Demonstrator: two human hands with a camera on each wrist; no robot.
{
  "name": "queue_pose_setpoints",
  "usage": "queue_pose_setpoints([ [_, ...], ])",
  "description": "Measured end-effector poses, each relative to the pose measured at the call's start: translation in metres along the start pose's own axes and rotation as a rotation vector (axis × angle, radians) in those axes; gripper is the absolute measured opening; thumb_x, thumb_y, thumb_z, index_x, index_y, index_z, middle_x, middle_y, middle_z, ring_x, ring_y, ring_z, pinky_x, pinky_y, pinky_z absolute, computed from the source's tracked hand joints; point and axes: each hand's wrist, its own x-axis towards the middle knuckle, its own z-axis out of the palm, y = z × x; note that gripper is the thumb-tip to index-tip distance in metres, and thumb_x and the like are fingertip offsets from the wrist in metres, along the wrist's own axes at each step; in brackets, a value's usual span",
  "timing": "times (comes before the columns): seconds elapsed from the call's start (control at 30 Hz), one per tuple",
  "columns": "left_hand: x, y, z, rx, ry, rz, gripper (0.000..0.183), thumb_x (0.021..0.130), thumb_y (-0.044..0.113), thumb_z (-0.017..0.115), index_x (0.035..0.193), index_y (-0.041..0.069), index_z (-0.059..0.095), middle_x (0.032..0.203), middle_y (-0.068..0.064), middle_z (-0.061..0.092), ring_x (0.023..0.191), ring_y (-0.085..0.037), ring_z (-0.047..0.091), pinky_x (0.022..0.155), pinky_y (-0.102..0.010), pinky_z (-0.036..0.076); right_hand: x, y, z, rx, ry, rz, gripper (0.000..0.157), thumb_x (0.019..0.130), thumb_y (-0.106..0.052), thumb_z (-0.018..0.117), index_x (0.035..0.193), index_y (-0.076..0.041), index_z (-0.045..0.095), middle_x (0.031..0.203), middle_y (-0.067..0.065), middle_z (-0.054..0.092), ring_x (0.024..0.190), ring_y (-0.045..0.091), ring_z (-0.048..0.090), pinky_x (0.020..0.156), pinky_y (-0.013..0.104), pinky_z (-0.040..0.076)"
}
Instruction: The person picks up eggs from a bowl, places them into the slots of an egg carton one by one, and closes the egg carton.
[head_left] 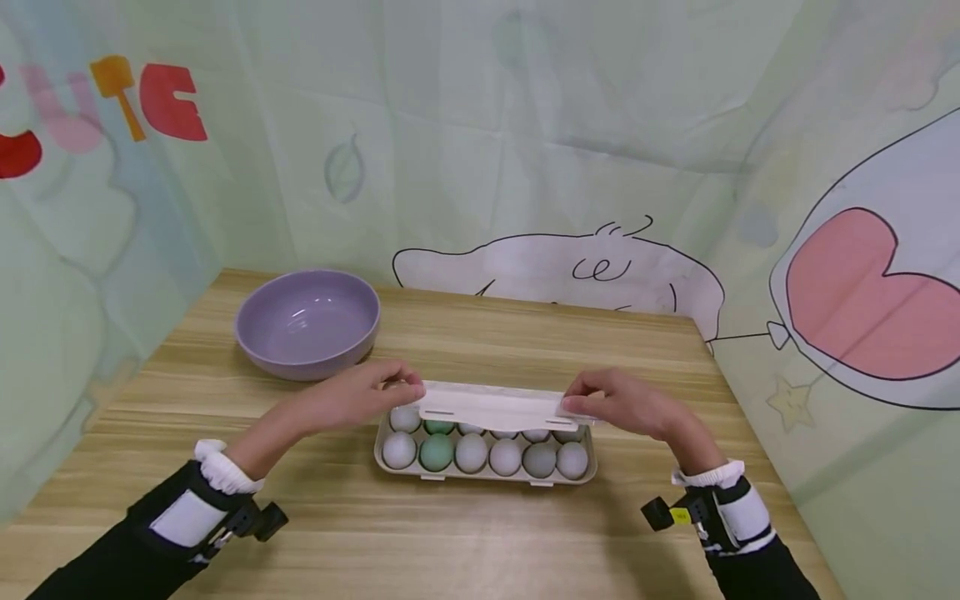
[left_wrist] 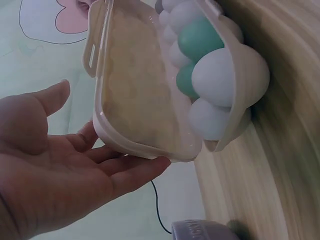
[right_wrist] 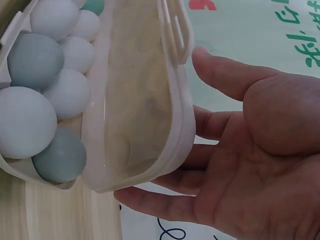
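A pale plastic egg box (head_left: 483, 478) rests on the table with its hinged lid (head_left: 491, 406) raised. Two rows of eggs fill its tray, including white eggs (head_left: 472, 453), green eggs (head_left: 437, 452) and greyish ones (head_left: 539, 460). At the lid's left end is my left hand (head_left: 360, 393); in the left wrist view its fingers (left_wrist: 135, 172) lie against the outside of the lid, the thumb apart from it. My right hand (head_left: 630, 404) is at the other end, fingers behind the lid, thumb (right_wrist: 225, 72) close by a latch loop (right_wrist: 179, 32).
A purple bowl (head_left: 300, 367) stands behind and left of the egg box. The wooden table (head_left: 450, 550) ends at a printed cloth backdrop (head_left: 450, 125) along its back and sides. A camera is strapped to each wrist.
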Motion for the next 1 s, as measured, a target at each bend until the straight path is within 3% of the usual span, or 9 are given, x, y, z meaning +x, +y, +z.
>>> queue_pose_setpoints([
  [0.13,0.0,-0.004,0.009,0.018,0.008,0.018,0.029,0.104,0.035,0.063,0.113,0.007,0.065,0.104,-0.006,0.064,0.084,-0.019,0.054,0.073,-0.034,0.046,0.0,-0.003,0.008,-0.039,-0.003,0.024,0.029,0.099,-0.041,0.069,0.108,-0.013,0.069,0.103,0.0,0.067,0.095,0.024,0.059,0.081,0.039,0.05],
  [0.23,0.001,-0.006,0.018,0.076,0.054,0.022,0.029,0.098,0.038,0.071,0.105,0.011,0.063,0.117,-0.012,0.066,0.095,-0.023,0.059,0.079,-0.037,0.048,-0.001,-0.003,0.014,-0.083,0.002,0.049,0.039,0.096,-0.045,0.072,0.113,-0.01,0.067,0.111,0.004,0.066,0.102,0.025,0.059,0.087,0.044,0.051],
  [0.37,0.001,-0.009,0.031,0.122,0.093,0.016,0.036,0.093,0.043,0.076,0.1,0.013,0.059,0.139,-0.022,0.059,0.117,-0.029,0.058,0.09,-0.042,0.048,-0.002,-0.003,0.024,-0.134,0.005,0.044,0.062,0.093,-0.047,0.075,0.134,-0.003,0.06,0.13,0.013,0.061,0.117,0.028,0.057,0.101,0.052,0.047],
  [0.47,0.0,-0.011,0.04,0.131,0.107,0.024,0.039,0.092,0.042,0.078,0.099,0.013,0.054,0.141,-0.023,0.057,0.115,-0.029,0.058,0.088,-0.041,0.047,-0.003,-0.001,0.031,-0.133,0.004,0.039,0.078,0.091,-0.048,0.078,0.147,-0.001,0.05,0.14,0.018,0.056,0.123,0.031,0.054,0.104,0.055,0.044],
  [0.6,-0.003,-0.013,0.051,0.159,0.144,0.063,0.04,0.09,0.036,0.081,0.099,0.011,0.05,0.137,-0.021,0.056,0.111,-0.027,0.057,0.087,-0.04,0.047,-0.004,-0.001,0.038,-0.152,-0.001,0.047,0.087,0.088,-0.05,0.08,0.153,-0.005,0.045,0.151,0.022,0.048,0.133,0.037,0.048,0.106,0.058,0.042],
  [0.73,-0.007,-0.014,0.06,0.201,0.16,0.079,0.047,0.092,0.036,0.08,0.117,0.005,0.055,0.142,-0.023,0.049,0.126,-0.035,0.053,0.103,-0.05,0.046,-0.004,0.0,0.044,-0.191,-0.006,0.067,0.088,0.086,-0.05,0.082,0.155,-0.009,0.045,0.16,0.026,0.036,0.145,0.044,0.036,0.111,0.063,0.037],
  [0.87,-0.011,-0.016,0.066,0.261,0.144,0.045,0.071,0.093,0.038,0.077,0.147,0.0,0.049,0.161,-0.029,0.029,0.148,-0.047,0.029,0.116,-0.063,0.029,-0.003,0.0,0.05,-0.23,0.005,0.068,0.089,0.084,-0.049,0.084,0.155,-0.011,0.046,0.161,0.027,0.033,0.148,0.046,0.031,0.112,0.066,0.032],
  [1.0,-0.012,-0.019,0.071,0.33,0.123,0.048,0.079,0.094,0.037,0.077,0.153,-0.002,0.044,0.165,-0.03,0.021,0.152,-0.049,0.017,0.118,-0.066,0.022,-0.004,-0.001,0.056,-0.279,0.018,0.059,0.091,0.082,-0.048,0.086,0.155,-0.011,0.047,0.161,0.028,0.033,0.148,0.048,0.029,0.111,0.072,0.03],
])
